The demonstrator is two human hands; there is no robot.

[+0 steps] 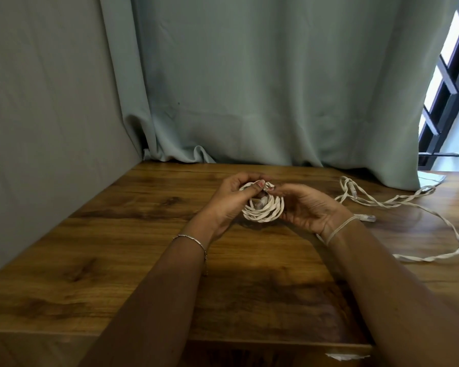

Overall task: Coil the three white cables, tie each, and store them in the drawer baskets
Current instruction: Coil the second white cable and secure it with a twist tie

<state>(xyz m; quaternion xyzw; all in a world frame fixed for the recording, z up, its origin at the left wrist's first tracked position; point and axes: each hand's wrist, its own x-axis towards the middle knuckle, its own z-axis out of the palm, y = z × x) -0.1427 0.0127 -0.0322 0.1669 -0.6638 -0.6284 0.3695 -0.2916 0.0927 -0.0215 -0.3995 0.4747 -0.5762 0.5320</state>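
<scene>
The coil (263, 211) of white cable is held just above the wooden table (133, 242), between both hands. The left hand (229, 200) grasps its top-left edge, with thumb and fingers curled over the loops. The right hand (309, 207) cups its right side and pinches the top.

No tie shows on the coil yet, so the likely failure is spring-back. If either pinch loosens while a band is fetched, the stiff loops could fan open and need rewinding. The pale bands (339, 229) sit on the right wrist, below and right of the coil. Pulling one off probably frees that hand, leaving the left to hold everything alone.

Counted: 1 coil and 2 hands. To the coil's right, loose cable (398, 201) trails across the table with 2 plugs visible; whether it is 1 cable or 2 cannot be told. The bands number perhaps 2. A bracelet (191, 238) circles the left wrist. No drawer or basket is in view.
</scene>
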